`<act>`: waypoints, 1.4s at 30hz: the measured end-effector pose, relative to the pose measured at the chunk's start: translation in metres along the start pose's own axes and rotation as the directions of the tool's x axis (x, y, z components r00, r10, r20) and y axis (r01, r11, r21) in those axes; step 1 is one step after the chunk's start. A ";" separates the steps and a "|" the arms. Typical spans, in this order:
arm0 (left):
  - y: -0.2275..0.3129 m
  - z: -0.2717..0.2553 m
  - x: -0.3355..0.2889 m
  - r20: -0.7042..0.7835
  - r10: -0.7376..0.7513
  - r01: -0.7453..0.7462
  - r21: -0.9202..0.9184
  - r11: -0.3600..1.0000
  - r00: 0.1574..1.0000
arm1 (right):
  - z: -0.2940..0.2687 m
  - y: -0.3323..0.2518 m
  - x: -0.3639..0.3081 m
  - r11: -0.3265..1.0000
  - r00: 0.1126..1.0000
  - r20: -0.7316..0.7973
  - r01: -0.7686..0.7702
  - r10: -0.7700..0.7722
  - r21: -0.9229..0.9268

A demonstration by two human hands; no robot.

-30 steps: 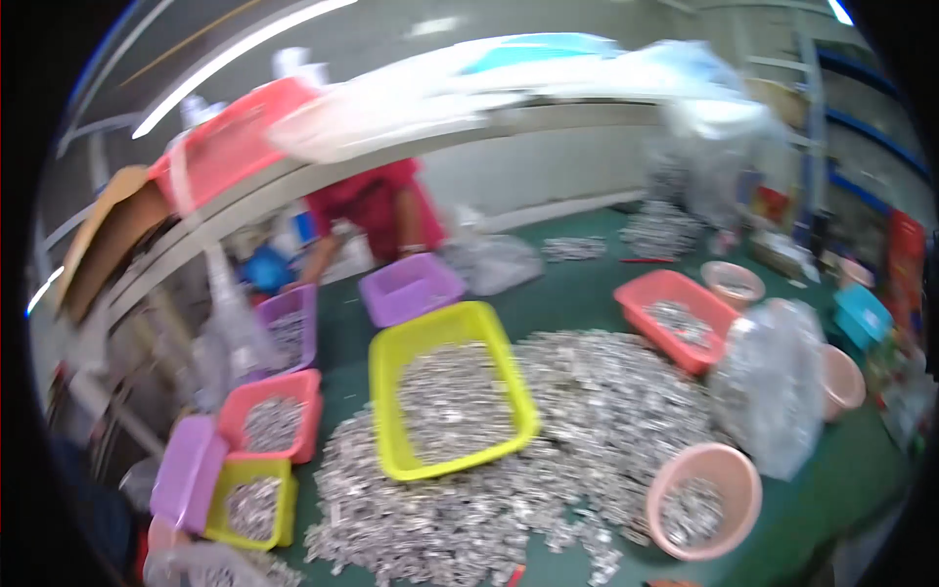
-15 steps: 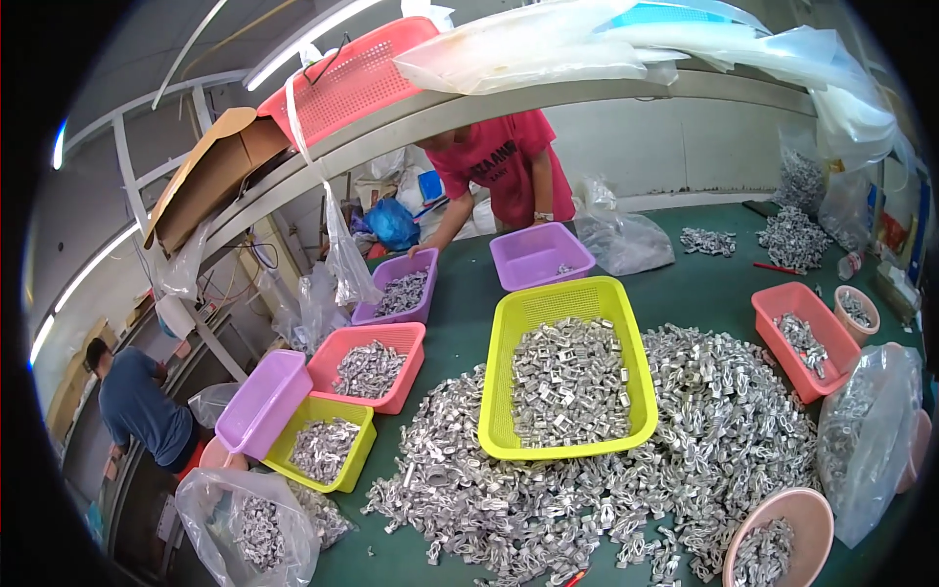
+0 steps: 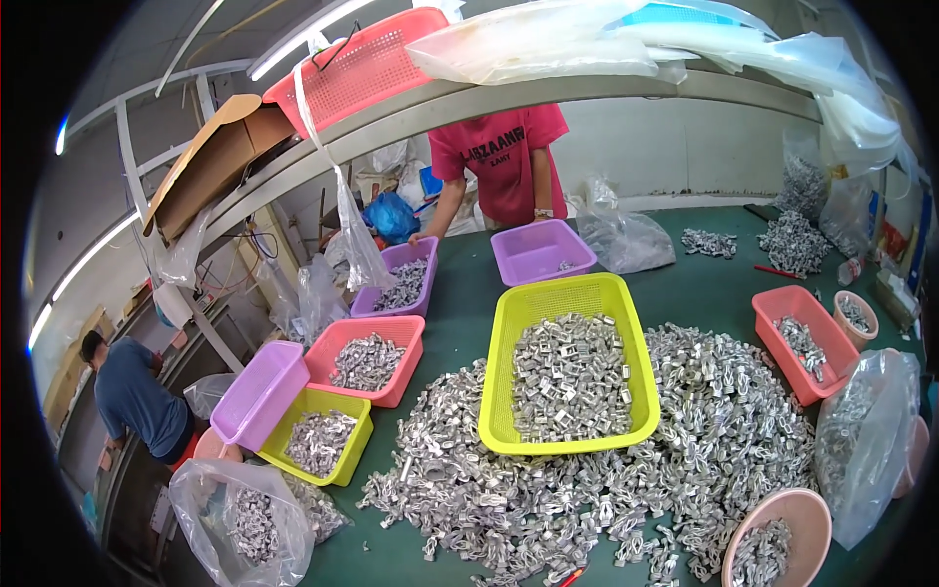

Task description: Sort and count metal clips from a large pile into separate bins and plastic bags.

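Observation:
Neither my left hand nor my right hand is in view. A yellow-green basket [image 3: 489,391] full of small grey metal clips rests on a large heap of the same clips [image 3: 724,421]. To its left are a red basket [image 3: 413,377], a second yellow-green basket [image 3: 364,452] and a purple basket [image 3: 259,396] tilted over that one's rim. The red and second yellow-green baskets hold grey pieces. Across the table, a person in a pink shirt [image 3: 499,161] has one hand on a purple basket of parts [image 3: 430,256] and the other arm beside another purple basket [image 3: 543,233].
Clear bags of parts stand at the front left [image 3: 201,519] and right [image 3: 885,440]. A pink bowl [image 3: 814,509], a red basket [image 3: 841,342] and a small tub [image 3: 867,338] are on the right. A shelf beam [image 3: 548,98] spans overhead. Another person [image 3: 147,396] works at far left.
The person across the table stands more upright, a hand still at the purple basket. My view has shifted slightly. The baskets and heap look the same.

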State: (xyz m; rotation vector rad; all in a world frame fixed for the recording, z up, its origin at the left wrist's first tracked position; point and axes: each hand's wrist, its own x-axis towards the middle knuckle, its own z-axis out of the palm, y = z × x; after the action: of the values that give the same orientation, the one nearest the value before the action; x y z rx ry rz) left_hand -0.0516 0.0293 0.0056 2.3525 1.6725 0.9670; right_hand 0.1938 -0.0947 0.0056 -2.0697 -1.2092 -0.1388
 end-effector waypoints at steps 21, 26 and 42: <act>0.000 0.001 -0.001 -0.025 0.002 -0.002 -0.006 1.000 1.000 | 0.000 0.000 -0.003 1.000 1.000 0.002 -0.016 0.016 0.014; -0.001 0.001 -0.002 -0.025 0.024 -0.024 0.000 1.000 0.999 | 0.000 -0.001 -0.002 1.000 1.000 -0.010 -0.006 0.006 0.010; -0.001 0.004 -0.002 -0.063 0.049 -0.049 0.001 0.999 0.997 | 0.000 0.001 -0.002 1.000 1.000 -0.012 -0.008 0.008 -0.008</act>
State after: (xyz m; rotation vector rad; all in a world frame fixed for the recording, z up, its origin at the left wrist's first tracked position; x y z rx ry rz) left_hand -0.0509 0.0294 0.0012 2.3981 1.6426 1.0599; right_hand 0.1929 -0.0965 0.0041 -2.0775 -1.1953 -0.1527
